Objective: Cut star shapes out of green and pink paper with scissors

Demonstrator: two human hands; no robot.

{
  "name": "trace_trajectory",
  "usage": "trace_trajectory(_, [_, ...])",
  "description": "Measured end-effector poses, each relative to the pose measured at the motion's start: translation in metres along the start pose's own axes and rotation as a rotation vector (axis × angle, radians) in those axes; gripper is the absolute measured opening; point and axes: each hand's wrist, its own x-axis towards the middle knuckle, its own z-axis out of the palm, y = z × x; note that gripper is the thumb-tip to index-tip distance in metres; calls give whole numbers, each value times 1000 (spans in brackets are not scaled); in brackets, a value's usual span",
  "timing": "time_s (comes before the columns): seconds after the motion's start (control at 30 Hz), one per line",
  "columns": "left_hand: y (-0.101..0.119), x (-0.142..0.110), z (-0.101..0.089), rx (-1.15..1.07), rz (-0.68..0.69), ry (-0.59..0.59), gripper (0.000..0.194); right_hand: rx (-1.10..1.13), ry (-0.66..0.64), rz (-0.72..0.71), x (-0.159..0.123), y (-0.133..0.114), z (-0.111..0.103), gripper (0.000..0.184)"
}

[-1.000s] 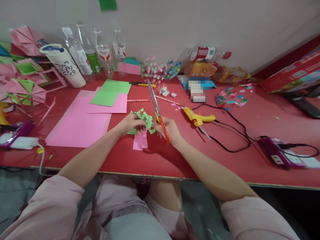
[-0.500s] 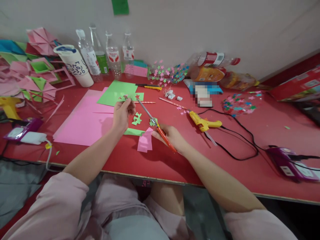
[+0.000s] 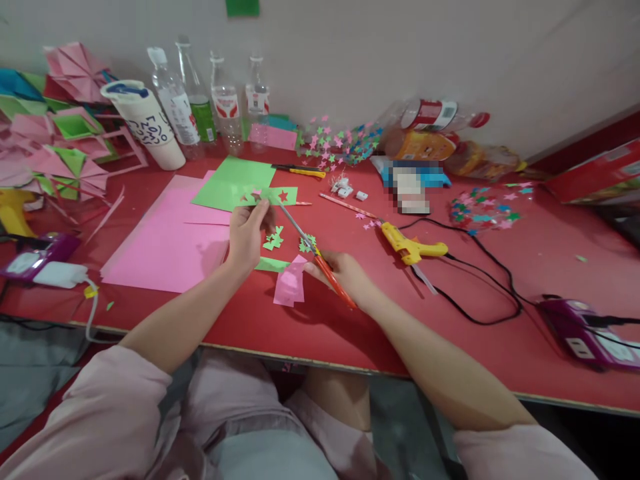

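Observation:
My left hand [image 3: 248, 235] pinches a green paper strip [image 3: 293, 195] that has star-shaped holes cut in it. In my right hand [image 3: 343, 275] is a pair of scissors [image 3: 327, 267] with orange handles, the blade tips touching or very near the strip's lower edge. Beneath the hands lie small green paper pieces [image 3: 273, 238] and a little pile of green cut-outs [image 3: 307, 243]. Closer to me are another green strip [image 3: 272, 265] and a pink paper piece [image 3: 290, 283].
Pink sheets [image 3: 155, 247] and a green sheet [image 3: 235, 181] lie to the left. A yellow glue gun [image 3: 413, 248] with a black cord rests at right. Several bottles [image 3: 227, 107] and a white cup [image 3: 150, 127] stand along the wall. A yellow-handled cutter [image 3: 305, 172] lies behind.
The green strip has turned flatter and extends farther right, showing its star hole more plainly. My left hand has shifted slightly right. The scissors stay in my right hand.

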Motion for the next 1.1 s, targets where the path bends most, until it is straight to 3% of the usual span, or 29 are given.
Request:
trace_trajectory(0.23, [-3,-4,2,20,-18,-22,21,135,-51,13,-3,-2,0,48])
trace_trajectory(0.63, [0,-8,6,-32,-63,-52,28,195,-63,28,-4,-2,4,43])
trace_trajectory(0.83, [10,-17,11,-123,-106,-24,16,311,-100,2,-8,-4,6,41])
trace_trajectory(1.1, [11,-19,12,-175,-134,-33,14,225,-121,-34,-7,-3,4,43])
